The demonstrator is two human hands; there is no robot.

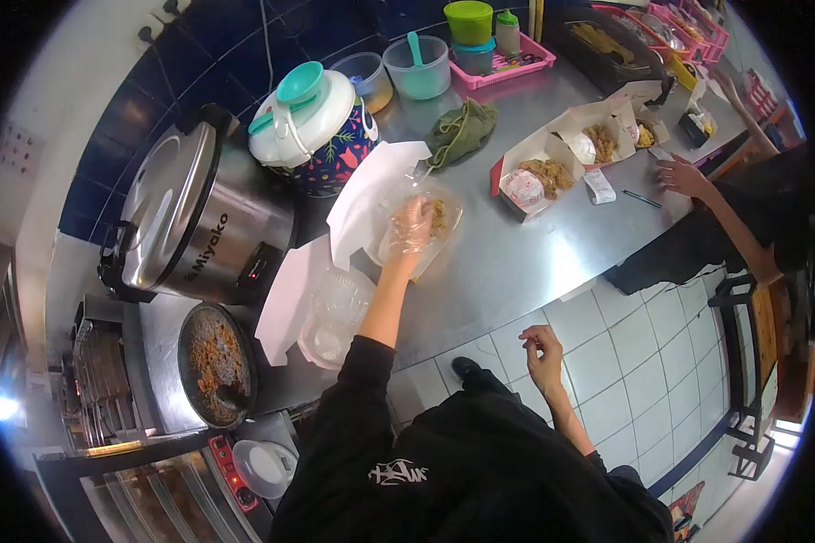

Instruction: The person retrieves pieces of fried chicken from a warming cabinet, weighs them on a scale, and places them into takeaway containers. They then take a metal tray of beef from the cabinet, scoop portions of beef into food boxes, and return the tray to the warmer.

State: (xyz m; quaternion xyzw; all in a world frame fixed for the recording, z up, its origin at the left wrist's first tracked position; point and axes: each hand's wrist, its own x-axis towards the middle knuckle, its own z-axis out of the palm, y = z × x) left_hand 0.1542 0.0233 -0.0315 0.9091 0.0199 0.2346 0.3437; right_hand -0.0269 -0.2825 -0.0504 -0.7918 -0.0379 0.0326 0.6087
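Observation:
My left hand [411, 226], in a clear plastic glove, reaches into an open white takeaway box [358, 204] lined with clear plastic. Its fingers look bunched together beside brownish crumbly food [439, 217]; what they hold, if anything, is hidden. Closer to me lies a second open box [285, 294] with a clear plastic liner [333, 312] in it. My bare right hand [543, 355] hangs over the floor in front of the counter edge, fingers loosely bent and apart, holding nothing visible.
A Miyako rice cooker [231, 231], a wide pan of crumbly food [213, 362] and a flowered container [321, 145] line the left. Filled boxes [548, 176], a green cloth [462, 131] and a pen [641, 198] lie on the steel counter. A co-worker's hand [684, 176] rests at right.

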